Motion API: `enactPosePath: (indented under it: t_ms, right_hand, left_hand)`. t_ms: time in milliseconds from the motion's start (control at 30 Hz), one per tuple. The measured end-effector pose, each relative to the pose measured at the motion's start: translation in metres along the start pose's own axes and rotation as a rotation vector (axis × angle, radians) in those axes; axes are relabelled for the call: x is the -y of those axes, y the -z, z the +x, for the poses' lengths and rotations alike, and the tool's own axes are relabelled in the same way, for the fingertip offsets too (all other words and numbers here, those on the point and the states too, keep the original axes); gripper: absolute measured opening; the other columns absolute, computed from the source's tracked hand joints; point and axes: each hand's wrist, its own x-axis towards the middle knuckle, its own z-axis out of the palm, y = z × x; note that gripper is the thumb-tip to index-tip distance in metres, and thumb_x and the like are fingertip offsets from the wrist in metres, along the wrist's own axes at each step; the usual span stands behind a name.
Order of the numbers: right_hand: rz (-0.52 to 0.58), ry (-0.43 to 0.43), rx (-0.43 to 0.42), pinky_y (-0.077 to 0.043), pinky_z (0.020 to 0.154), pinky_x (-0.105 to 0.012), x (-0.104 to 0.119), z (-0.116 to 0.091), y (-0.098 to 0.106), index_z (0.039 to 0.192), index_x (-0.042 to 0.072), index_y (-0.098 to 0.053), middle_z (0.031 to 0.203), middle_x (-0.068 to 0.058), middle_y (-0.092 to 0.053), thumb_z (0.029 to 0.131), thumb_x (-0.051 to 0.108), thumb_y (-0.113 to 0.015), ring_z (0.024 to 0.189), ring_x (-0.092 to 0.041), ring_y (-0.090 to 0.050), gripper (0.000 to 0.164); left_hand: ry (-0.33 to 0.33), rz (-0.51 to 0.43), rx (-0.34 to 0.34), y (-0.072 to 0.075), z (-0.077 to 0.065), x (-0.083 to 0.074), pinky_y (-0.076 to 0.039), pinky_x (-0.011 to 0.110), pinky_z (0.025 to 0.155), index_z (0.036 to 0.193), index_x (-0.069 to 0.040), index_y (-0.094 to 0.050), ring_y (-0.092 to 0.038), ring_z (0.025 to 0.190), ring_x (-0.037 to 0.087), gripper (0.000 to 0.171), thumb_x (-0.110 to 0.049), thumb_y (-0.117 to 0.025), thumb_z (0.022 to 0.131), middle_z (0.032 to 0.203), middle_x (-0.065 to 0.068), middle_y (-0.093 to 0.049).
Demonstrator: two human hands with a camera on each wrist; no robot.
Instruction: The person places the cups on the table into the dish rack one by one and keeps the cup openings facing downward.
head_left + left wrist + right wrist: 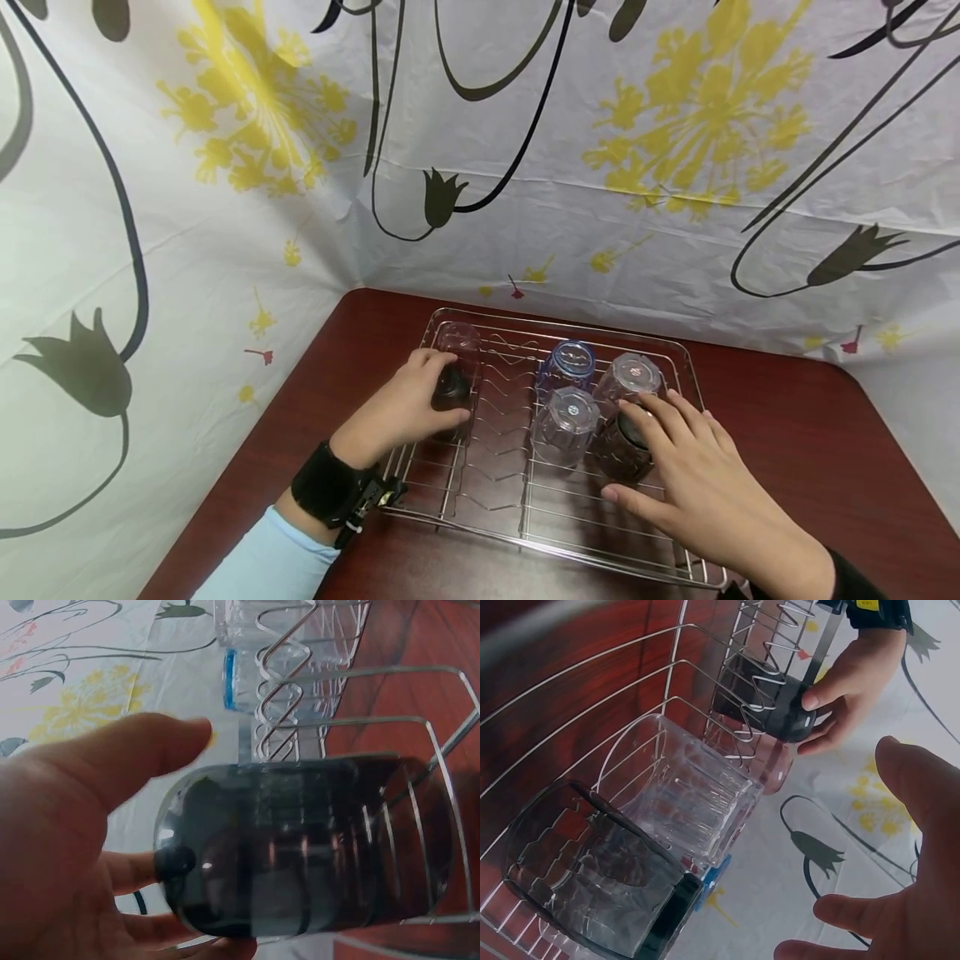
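Observation:
My left hand [408, 398] has its fingers and thumb around the base of an upside-down dark glass [452, 390] at the rack's left side. In the left wrist view that dark glass [307, 847] fills the middle, its base toward the palm. My right hand [701, 467] spreads over another upside-down dark glass [626, 446] on the right. The right wrist view shows its fingers apart from that dark glass [592, 877]. Beside it stand two clear glasses [566, 425] [632, 377] and a blue-rimmed glass [567, 362].
A wire rack [487, 492] holds the glasses on a dark red table [322, 342]. Behind the left hand's glass stands a pinkish clear glass [459, 337]. A white cloth [525, 250] with flower prints hangs along the back and left.

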Motion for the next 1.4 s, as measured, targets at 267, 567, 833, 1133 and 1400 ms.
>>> enactPosePath:
  t_ms: [267,567,833,1133,1400]
  right_hand:
    - [0.006,-0.012,0.007,-0.026,0.104,-0.071,-0.002,-0.001,-0.001,0.154,0.019,-0.036,0.154,-0.013,-0.038,0.082,0.073,-0.064,0.143,-0.045,-0.028,0.094]
    - [0.007,-0.021,0.007,-0.027,0.103,-0.072,-0.003,-0.002,0.000,0.154,0.019,-0.036,0.153,-0.014,-0.039,0.081,0.074,-0.064,0.141,-0.048,-0.029,0.096]
    - [-0.005,-0.012,-0.005,-0.027,0.103,-0.072,-0.004,-0.003,-0.002,0.153,0.019,-0.037,0.153,-0.014,-0.039,0.080,0.074,-0.065,0.141,-0.048,-0.030,0.096]
    - [-0.001,0.007,-0.063,-0.031,0.101,-0.069,-0.005,-0.003,-0.002,0.150,0.021,-0.043,0.150,-0.014,-0.043,0.080,0.068,-0.070,0.139,-0.048,-0.033,0.088]
    - [0.005,0.009,-0.060,-0.031,0.102,-0.069,-0.006,-0.003,-0.002,0.150,0.018,-0.042,0.150,-0.014,-0.043,0.081,0.066,-0.070,0.140,-0.047,-0.033,0.089]
  left_hand:
    - [-0.011,0.021,0.003,-0.001,-0.003,-0.001,-0.049,0.054,0.102,0.152,-0.014,-0.039,-0.037,0.143,0.037,0.082,-0.046,-0.076,0.086,0.158,0.019,-0.029]
    - [-0.027,0.009,0.011,0.005,-0.006,-0.002,-0.045,0.057,0.105,0.152,-0.017,-0.041,-0.033,0.146,0.036,0.079,-0.049,-0.074,0.086,0.159,0.017,-0.028]
    - [-0.107,0.037,0.022,0.007,-0.008,0.003,-0.049,0.054,0.101,0.152,-0.018,-0.041,-0.033,0.145,0.036,0.079,-0.048,-0.073,0.087,0.160,0.016,-0.026]
    - [-0.141,0.031,0.026,0.017,-0.009,-0.002,-0.044,0.058,0.106,0.153,-0.018,-0.039,-0.027,0.147,0.037,0.080,-0.049,-0.073,0.087,0.161,0.015,-0.025]
    - [-0.139,0.000,-0.009,0.019,-0.011,-0.001,-0.043,0.059,0.107,0.153,-0.018,-0.039,-0.031,0.146,0.035,0.079,-0.049,-0.072,0.088,0.159,0.013,-0.029]
